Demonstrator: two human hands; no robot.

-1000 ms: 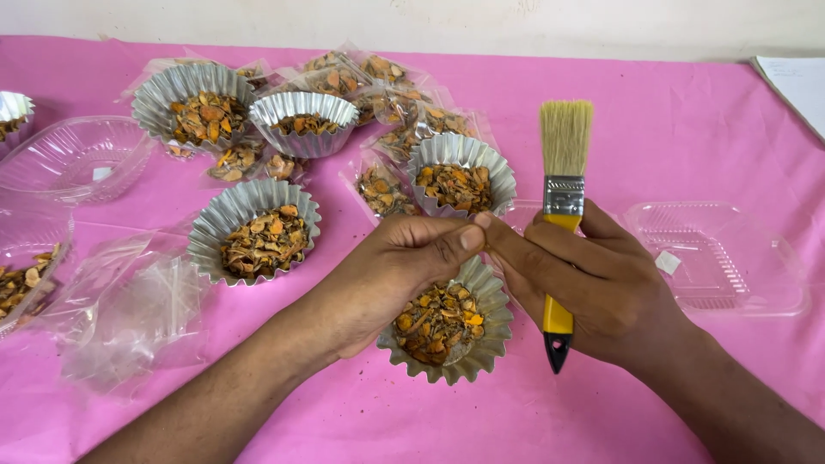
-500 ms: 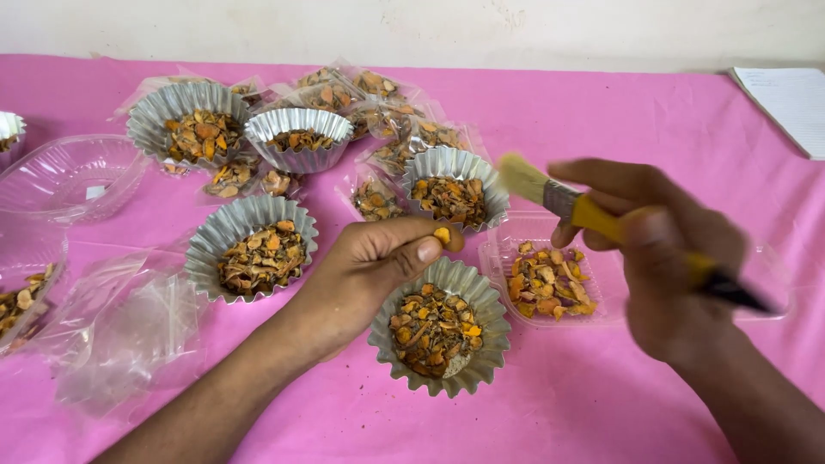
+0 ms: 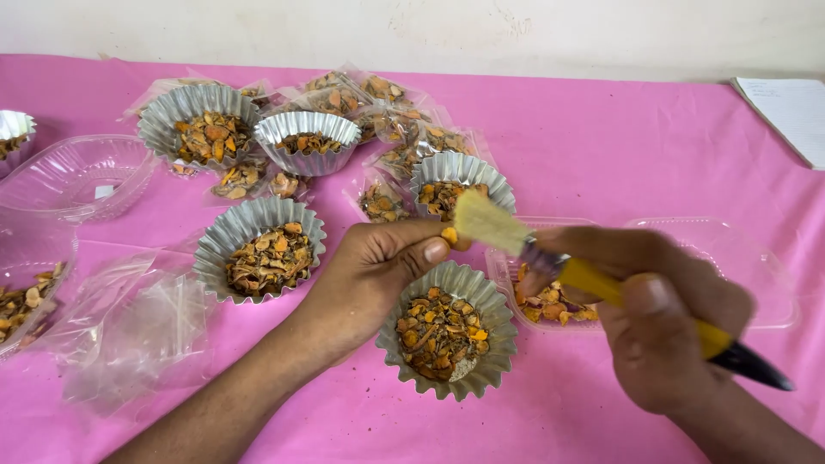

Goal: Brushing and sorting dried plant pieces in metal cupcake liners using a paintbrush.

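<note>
My left hand (image 3: 378,266) pinches a small orange dried piece (image 3: 449,235) between thumb and fingers, just above a fluted foil cup (image 3: 447,331) filled with dried orange-brown pieces. My right hand (image 3: 662,318) grips a paintbrush (image 3: 593,279) with a yellow handle and black tip. Its pale bristles (image 3: 485,222) touch the held piece. A clear plastic tray (image 3: 550,301) with more dried pieces lies under the brush.
Several other foil cups (image 3: 258,249) of dried pieces stand on the pink cloth (image 3: 601,146). Small clear bags of pieces (image 3: 387,129) lie at the back. Empty clear tubs (image 3: 77,176) and loose plastic bags (image 3: 129,326) sit at left. A paper sheet (image 3: 791,112) lies far right.
My right hand has turned the brush from upright to slanting left, bristles now on the piece. My left hand has lifted a piece from the cup. The clear tray now shows dried pieces.
</note>
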